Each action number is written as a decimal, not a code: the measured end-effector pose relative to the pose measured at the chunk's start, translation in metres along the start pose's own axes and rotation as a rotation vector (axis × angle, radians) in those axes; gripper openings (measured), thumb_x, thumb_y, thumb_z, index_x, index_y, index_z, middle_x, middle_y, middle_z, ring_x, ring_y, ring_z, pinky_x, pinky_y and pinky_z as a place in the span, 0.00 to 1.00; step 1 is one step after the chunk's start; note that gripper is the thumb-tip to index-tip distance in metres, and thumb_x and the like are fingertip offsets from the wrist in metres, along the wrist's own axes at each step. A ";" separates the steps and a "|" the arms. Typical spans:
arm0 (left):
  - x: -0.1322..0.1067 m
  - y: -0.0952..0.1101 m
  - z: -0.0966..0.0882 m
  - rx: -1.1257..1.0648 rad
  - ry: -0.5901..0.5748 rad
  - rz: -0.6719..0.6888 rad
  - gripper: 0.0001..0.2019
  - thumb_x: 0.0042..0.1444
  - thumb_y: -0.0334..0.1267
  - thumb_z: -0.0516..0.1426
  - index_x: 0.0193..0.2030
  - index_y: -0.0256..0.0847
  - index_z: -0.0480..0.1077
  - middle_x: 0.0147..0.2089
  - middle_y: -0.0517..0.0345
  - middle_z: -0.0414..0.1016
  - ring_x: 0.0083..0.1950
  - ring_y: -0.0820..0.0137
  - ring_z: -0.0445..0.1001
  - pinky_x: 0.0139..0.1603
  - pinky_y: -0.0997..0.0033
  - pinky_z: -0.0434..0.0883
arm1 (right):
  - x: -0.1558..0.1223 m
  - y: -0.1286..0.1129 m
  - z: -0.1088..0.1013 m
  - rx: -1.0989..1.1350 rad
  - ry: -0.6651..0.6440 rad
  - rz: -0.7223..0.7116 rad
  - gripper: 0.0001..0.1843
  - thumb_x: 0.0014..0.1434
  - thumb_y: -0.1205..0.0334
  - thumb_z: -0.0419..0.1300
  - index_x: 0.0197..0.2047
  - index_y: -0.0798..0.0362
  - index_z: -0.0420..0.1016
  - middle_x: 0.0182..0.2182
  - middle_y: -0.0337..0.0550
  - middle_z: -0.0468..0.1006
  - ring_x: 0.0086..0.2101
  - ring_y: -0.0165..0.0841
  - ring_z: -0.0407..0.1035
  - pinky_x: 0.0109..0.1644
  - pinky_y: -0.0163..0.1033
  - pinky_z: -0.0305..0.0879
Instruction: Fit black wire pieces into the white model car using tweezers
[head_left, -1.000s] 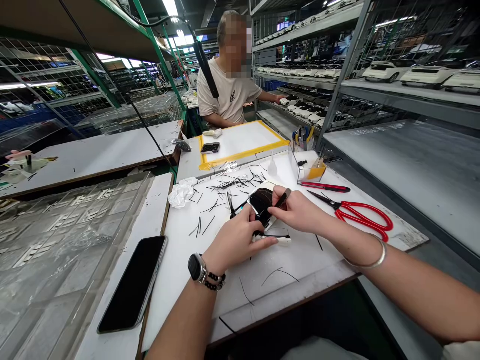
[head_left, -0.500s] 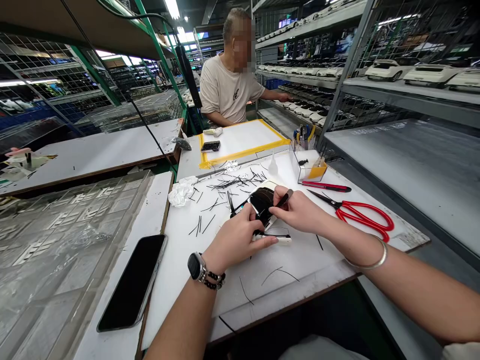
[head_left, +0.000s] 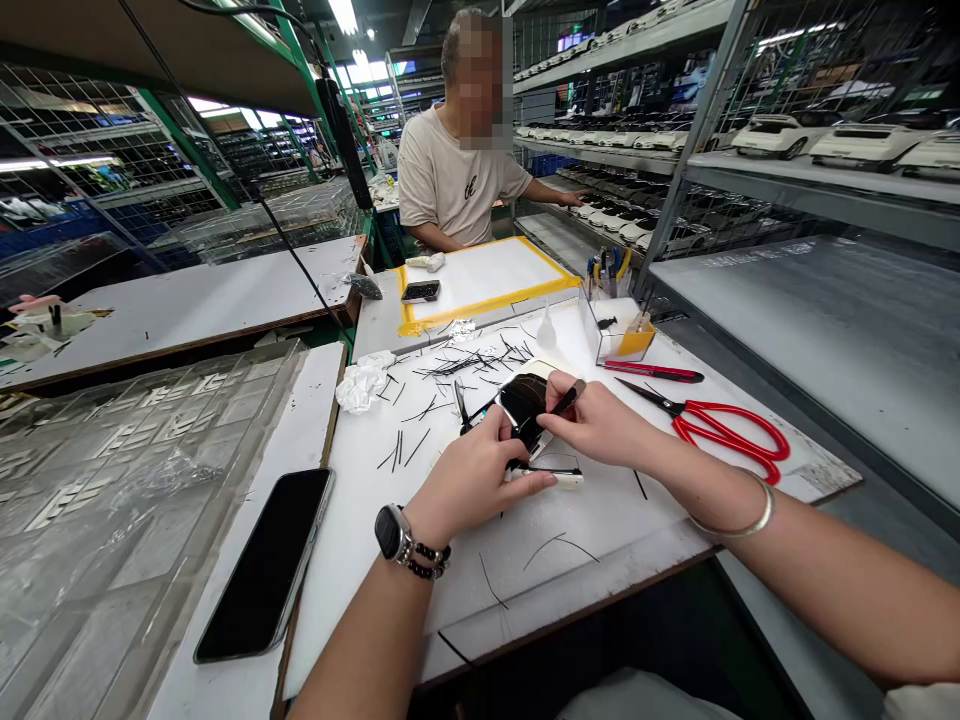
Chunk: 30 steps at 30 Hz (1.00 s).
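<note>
A small model car [head_left: 523, 398], white with a black top, sits on the white work table [head_left: 442, 520] with a door or panel standing out on its left side. My left hand [head_left: 480, 465] is closed on its near side, thumb stretched along the white edge, and hides much of the body. My right hand [head_left: 589, 412] pinches dark tweezers [head_left: 568, 397] at the car's right side. Their tips, and whatever they touch, are hidden by the fingers. Thin black strips [head_left: 472, 365] lie scattered just beyond the car.
Red-handled scissors [head_left: 731, 430] and a red cutter [head_left: 654, 372] lie at right, near a clear tool box [head_left: 619, 335]. Crumpled tissue [head_left: 364, 385] and a phone [head_left: 266, 565] lie at left. Opposite, a person [head_left: 461, 170] reaches toward shelves of model cars [head_left: 787, 135].
My hands and the model car stay almost in place. The person opposite has shifted slightly, and the hanging black object at upper left has swung leftward in view.
</note>
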<state>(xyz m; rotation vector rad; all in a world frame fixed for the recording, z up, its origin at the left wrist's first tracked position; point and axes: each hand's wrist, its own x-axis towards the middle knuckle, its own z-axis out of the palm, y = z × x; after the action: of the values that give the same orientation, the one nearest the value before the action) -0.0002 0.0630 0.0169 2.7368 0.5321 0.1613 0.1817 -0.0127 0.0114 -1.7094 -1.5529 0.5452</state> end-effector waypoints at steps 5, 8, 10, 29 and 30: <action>0.000 0.000 0.000 -0.004 -0.001 0.000 0.20 0.58 0.57 0.53 0.36 0.42 0.74 0.40 0.58 0.59 0.31 0.75 0.64 0.33 0.70 0.68 | 0.000 -0.001 0.000 -0.006 -0.004 -0.005 0.07 0.53 0.67 0.57 0.30 0.51 0.59 0.22 0.32 0.66 0.23 0.26 0.59 0.27 0.33 0.54; -0.001 0.000 -0.001 -0.002 0.000 0.002 0.20 0.58 0.57 0.53 0.36 0.42 0.74 0.40 0.58 0.59 0.31 0.74 0.64 0.33 0.70 0.68 | -0.001 -0.002 -0.001 -0.015 -0.005 -0.011 0.07 0.53 0.67 0.57 0.30 0.51 0.59 0.22 0.32 0.67 0.22 0.26 0.59 0.27 0.32 0.54; -0.001 0.000 -0.001 -0.001 -0.003 0.003 0.20 0.58 0.57 0.53 0.36 0.42 0.74 0.40 0.58 0.59 0.31 0.74 0.64 0.33 0.70 0.68 | -0.001 -0.002 0.000 -0.020 -0.007 -0.010 0.07 0.53 0.67 0.57 0.30 0.51 0.59 0.22 0.32 0.67 0.22 0.26 0.60 0.27 0.32 0.54; -0.001 0.000 -0.001 0.008 0.014 0.022 0.20 0.58 0.57 0.52 0.36 0.42 0.75 0.41 0.57 0.60 0.32 0.73 0.65 0.34 0.70 0.69 | 0.002 -0.015 -0.016 0.002 0.073 -0.089 0.08 0.53 0.65 0.57 0.28 0.51 0.59 0.21 0.34 0.65 0.24 0.28 0.59 0.27 0.33 0.54; -0.001 0.000 -0.001 0.009 0.015 0.024 0.20 0.58 0.57 0.52 0.36 0.42 0.75 0.41 0.57 0.60 0.32 0.73 0.65 0.34 0.70 0.69 | 0.001 -0.016 -0.018 -0.005 0.082 -0.095 0.08 0.53 0.65 0.57 0.28 0.51 0.59 0.21 0.34 0.65 0.24 0.28 0.59 0.26 0.33 0.54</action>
<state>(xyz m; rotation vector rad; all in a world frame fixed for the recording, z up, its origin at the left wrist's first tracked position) -0.0010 0.0627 0.0174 2.7536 0.5059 0.1859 0.1849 -0.0160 0.0352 -1.6316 -1.5687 0.4183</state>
